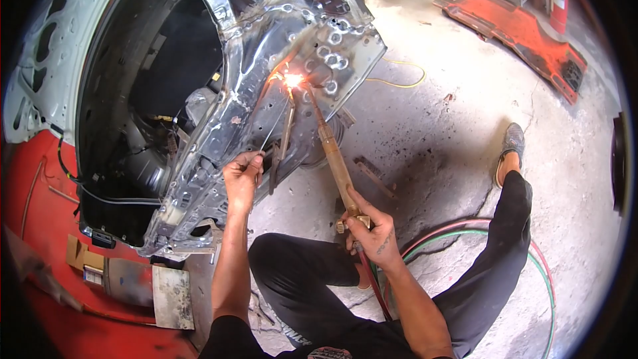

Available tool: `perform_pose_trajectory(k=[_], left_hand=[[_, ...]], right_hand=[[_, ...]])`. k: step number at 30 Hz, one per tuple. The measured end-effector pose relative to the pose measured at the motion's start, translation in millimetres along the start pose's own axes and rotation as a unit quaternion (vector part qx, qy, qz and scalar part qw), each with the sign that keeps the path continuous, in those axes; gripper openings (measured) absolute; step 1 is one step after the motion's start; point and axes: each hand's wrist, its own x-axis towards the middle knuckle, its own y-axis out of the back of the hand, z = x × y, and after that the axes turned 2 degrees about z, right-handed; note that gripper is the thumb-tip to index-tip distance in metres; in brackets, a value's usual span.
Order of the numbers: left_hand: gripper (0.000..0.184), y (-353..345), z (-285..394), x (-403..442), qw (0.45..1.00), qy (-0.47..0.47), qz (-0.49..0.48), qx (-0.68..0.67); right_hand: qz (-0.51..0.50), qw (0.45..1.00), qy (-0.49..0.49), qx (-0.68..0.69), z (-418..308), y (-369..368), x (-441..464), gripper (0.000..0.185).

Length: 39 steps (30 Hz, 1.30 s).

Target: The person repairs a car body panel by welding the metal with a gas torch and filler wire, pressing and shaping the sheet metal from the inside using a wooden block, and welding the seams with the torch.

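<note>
My right hand (pixel 373 226) is wrapped round the brass handle of a gas welding torch (pixel 336 159). Its thin tip points up at the bare metal body panel (pixel 256 93) of a car, where a bright glow and sparks (pixel 292 80) hide the spot being heated. In a pinch, my left hand (pixel 243 171) holds a thin welding rod (pixel 273 127), whose far end reaches toward the glow. A pair of locking pliers or a clamp (pixel 286 133) hangs from the panel between the rod and the torch; its exact kind is hard to tell.
Red and green hoses (pixel 458 227) curve over the concrete floor from below the torch. At the upper right lies a creeper-like orange board (pixel 515 30). A yellow cable (pixel 407 81) runs behind the panel. Cut sheet metal (pixel 173 298) rests at the lower left, on red sheeting.
</note>
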Motion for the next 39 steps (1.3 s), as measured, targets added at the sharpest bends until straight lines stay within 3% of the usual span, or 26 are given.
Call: perform_pose_trajectory(k=[39], left_hand=[[0.015,-0.9,-2.7,5.0,1.000,0.002,-0.004,-0.016]], right_hand=[[0.000,1.000,-0.007,0.008,-3.4,1.2,-1.1,0.058]])
